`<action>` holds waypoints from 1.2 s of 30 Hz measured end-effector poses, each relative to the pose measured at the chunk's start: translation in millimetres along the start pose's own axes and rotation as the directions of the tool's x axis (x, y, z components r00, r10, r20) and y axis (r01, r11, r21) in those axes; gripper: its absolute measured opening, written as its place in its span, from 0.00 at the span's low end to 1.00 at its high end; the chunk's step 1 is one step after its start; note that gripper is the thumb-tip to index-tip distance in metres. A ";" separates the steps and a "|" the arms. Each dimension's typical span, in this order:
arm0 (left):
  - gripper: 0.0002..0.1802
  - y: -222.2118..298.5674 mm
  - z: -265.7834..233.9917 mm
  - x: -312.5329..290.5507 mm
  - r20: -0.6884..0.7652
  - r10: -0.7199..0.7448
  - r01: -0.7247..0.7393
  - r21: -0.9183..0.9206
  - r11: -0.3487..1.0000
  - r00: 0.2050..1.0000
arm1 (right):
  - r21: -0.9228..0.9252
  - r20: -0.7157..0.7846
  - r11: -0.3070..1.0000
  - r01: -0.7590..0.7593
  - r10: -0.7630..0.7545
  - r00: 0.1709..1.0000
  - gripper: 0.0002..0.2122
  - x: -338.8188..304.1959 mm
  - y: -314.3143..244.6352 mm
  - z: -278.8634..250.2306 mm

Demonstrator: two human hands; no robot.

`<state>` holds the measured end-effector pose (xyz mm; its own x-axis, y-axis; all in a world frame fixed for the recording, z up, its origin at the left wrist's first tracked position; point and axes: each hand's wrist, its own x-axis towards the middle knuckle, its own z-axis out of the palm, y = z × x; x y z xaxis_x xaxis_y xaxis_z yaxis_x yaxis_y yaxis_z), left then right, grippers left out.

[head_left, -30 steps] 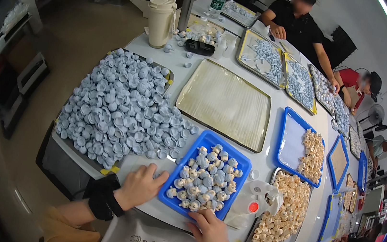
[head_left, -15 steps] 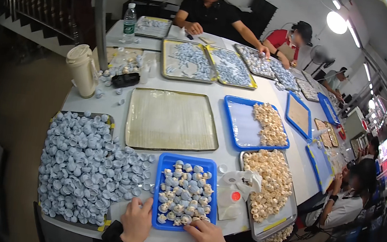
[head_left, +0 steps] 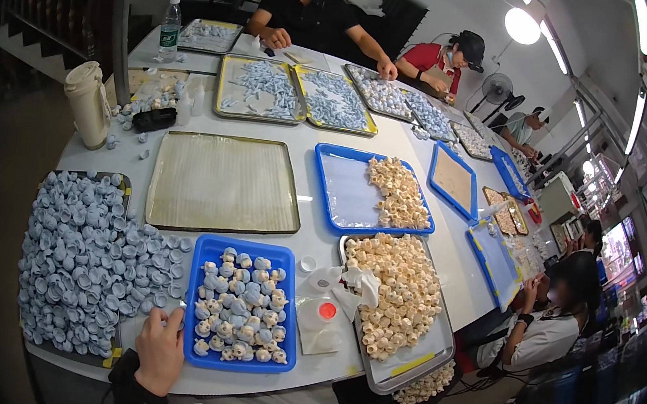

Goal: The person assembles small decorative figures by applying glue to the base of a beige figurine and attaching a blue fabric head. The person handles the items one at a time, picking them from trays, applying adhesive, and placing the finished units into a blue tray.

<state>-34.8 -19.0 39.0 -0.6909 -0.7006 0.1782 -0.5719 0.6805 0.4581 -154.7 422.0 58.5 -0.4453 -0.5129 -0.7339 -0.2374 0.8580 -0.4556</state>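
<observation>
My left hand (head_left: 161, 350) rests at the left side of a blue tray (head_left: 235, 366), its fingertips by the rim. The fingers point away from me, slightly apart, and I see nothing held in them. The tray holds several small cream figures with pale blue caps (head_left: 242, 305). Left of the hand lies a large heap of pale blue cup-shaped pieces (head_left: 79, 253), some spilling toward the tray. My right hand is out of view.
Right of the tray stand a bottle with a red mark (head_left: 326, 311) and a metal tray (head_left: 390, 384) piled with cream pieces (head_left: 389, 291). Beyond are a lined tray (head_left: 225, 182), another blue tray (head_left: 348, 197) and a beige flask (head_left: 87, 104). Co-workers sit around the table.
The view has swung, so the table appears farther left. My right hand has left the blue tray's near right edge and the picture. My left hand stays by the tray's left side.
</observation>
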 end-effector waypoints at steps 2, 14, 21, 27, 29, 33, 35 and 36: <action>0.17 10.2 8.6 7.3 0.026 0.050 -0.049 -0.025 0.998 0.998 | 0.027 -0.287 0.999 0.018 -0.009 0.958 0.10 10.1 -9.3 -12.7; 0.21 9.4 -11.1 7.6 0.163 0.016 -0.009 -0.042 0.999 0.986 | -0.296 -0.677 0.948 0.115 -0.294 0.675 0.09 207.3 -138.9 -150.7; 0.22 6.8 -10.2 6.4 0.164 0.022 -0.009 -0.080 0.997 0.986 | -0.286 -0.708 0.955 0.074 -0.263 0.655 0.09 209.1 -140.7 -159.8; 0.21 4.5 3.7 8.6 0.083 0.016 -0.019 0.042 0.999 0.996 | -0.296 -0.720 0.948 0.117 -0.302 0.625 0.08 197.8 -125.3 -132.5; 0.19 10.3 2.8 9.9 0.087 0.012 -0.015 0.040 0.999 0.996 | -0.300 -0.730 0.947 0.115 -0.306 0.612 0.08 190.2 -117.9 -124.9; 0.17 -0.3 -6.2 9.2 0.022 -0.065 0.064 0.057 0.996 0.998 | -0.291 -0.724 0.944 0.155 -0.323 0.610 0.08 167.0 -104.0 -101.5; 0.16 1.0 -18.1 6.3 -0.054 -0.062 0.060 -0.035 0.998 0.997 | -0.289 -0.698 0.939 0.187 -0.340 0.630 0.08 140.6 -91.9 -82.0; 0.16 2.8 -24.4 7.0 -0.094 -0.053 0.046 -0.081 0.996 0.994 | -0.271 -0.677 0.942 0.197 -0.332 0.657 0.08 121.0 -81.9 -69.9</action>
<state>-30.5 -27.3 62.7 -0.6150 -0.7530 0.2341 -0.5654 0.6280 0.5347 -249.4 291.6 42.2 -0.7982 -0.6023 0.0106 -0.5455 0.7153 -0.4367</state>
